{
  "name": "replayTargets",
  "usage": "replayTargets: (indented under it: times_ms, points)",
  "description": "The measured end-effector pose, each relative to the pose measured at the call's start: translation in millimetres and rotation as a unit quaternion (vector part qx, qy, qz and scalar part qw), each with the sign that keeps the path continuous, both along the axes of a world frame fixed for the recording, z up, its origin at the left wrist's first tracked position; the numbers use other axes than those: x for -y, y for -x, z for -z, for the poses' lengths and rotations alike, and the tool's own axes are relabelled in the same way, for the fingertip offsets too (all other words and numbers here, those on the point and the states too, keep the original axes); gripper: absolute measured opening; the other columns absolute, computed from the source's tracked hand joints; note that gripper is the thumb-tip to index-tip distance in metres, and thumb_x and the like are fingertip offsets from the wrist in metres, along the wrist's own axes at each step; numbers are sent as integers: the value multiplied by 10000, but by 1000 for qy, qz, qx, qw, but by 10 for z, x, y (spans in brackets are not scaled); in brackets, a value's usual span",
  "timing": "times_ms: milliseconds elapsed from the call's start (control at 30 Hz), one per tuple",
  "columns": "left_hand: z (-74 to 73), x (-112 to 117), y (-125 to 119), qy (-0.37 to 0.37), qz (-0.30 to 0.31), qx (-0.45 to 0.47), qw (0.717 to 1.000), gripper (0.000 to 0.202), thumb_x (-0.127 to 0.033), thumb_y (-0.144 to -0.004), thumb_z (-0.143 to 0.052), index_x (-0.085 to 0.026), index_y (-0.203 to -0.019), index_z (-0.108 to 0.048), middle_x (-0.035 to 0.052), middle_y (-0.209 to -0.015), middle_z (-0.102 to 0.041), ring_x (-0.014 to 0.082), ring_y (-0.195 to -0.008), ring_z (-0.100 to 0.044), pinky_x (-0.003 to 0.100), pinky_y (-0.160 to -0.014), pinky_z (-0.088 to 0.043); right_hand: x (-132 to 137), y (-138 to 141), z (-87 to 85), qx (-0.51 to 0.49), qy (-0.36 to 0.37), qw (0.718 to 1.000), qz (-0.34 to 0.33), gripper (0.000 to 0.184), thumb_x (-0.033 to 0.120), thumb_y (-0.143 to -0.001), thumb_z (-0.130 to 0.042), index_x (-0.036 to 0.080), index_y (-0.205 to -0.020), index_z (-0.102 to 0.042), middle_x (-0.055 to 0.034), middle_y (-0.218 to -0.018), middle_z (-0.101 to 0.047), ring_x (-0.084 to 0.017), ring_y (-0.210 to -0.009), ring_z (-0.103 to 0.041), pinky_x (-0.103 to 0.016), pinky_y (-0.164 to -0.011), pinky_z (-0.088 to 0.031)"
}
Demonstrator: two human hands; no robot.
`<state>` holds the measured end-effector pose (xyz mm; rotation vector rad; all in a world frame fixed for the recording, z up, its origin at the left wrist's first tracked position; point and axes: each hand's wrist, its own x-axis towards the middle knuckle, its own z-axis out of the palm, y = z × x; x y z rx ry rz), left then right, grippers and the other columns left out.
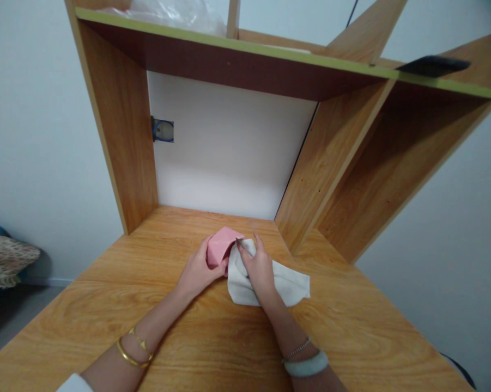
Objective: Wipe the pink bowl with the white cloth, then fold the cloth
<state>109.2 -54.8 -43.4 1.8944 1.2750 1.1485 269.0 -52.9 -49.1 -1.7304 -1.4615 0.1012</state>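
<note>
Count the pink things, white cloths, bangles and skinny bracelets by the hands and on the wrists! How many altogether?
Pink item: 1
White cloth: 1
Gold bangle and pale bangle: 2
Gold bracelet and silver bracelet: 2
Total: 6

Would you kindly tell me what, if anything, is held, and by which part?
The left hand holds the pink object by its left and near sides. The right hand touches the white cloth, but its grip is unclear.

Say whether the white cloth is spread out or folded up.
Loosely spread: the white cloth extends on both sides of the right hand, with creases. Whether any layer is doubled, I cannot tell.
</note>
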Motion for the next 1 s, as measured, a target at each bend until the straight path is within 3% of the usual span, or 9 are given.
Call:
replayTargets:
  times_ms: [167,333,467,600,700,867,1000]
  points:
    - [-44,42,32,-41,-2,-111,993,635,-376,-694,-568,-201,-1275,-384,74,-1053,-620,234,-889,-599,332,-779,-457,45,-49,-80,119,54,991,30,606,306,-789,-519,168,-1340,-310,-100,-851,-675,-239,-742,-637,-282,-634,-418]
    - [-60,60,40,-57,13,-140,988,640,-367,-690,-577,-224,-1284,-385,55,-1013,-641,228,-870,-610,328,-783,-461,8,-58,20,75,61,995,-13,572,274,-789,-501,147,-1323,-339,-113,-968,-659,-228,-872,-619,-269,-700,-429]
    - [-44,12,61,-67,8,-71,995,621,-421,-742,-532,-207,-1299,-359,76,-1115,-590,220,-942,-586,333,-819,-454,-10,-10,101,7,27,998,-61,518,249,-811,-439,111,-1304,-364,-139,-1038,-635,-230,-944,-595,-282,-751,-432]
    - [-7,10,12,-49,35,11,998,781,-412,-731,-575,-168,-1365,-190,91,-1090,-585,210,-922,-591,332,-799,-469,-49,42,162,-94,-32,993,-64,507,269,-827,-385,95,-1302,-360,-151,-1105,-603,-229,-1006,-564,-307,-790,-436]
    - [0,40,-38,-57,49,31,997,760,-374,-730,-585,-166,-1355,-207,103,-1182,-537,219,-1018,-548,322,-847,-452,-76,55,178,-130,-50,988,-67,501,286,-821,-390,98,-1285,-385,-139,-1114,-599,-220,-1002,-565,-312,-806,-436]
    - [-48,44,-14,-65,17,-17,998,634,-329,-748,-534,-199,-1321,-297,83,-1209,-533,223,-1021,-552,332,-870,-435,-9,20,38,6,-21,1000,-13,623,317,-782,-489,109,-1339,-303,-115,-900,-667,-231,-790,-628,-286,-651,-451]
    - [-99,56,22,-40,4,-96,995,669,-331,-722,-543,-245,-1339,-299,59,-1131,-593,230,-907,-603,338,-791,-468,66,-36,-69,153,16,988,25,691,312,-765,-529,167,-1375,-237,-54,-695,-663,-228,-615,-624,-275,-563,-416]
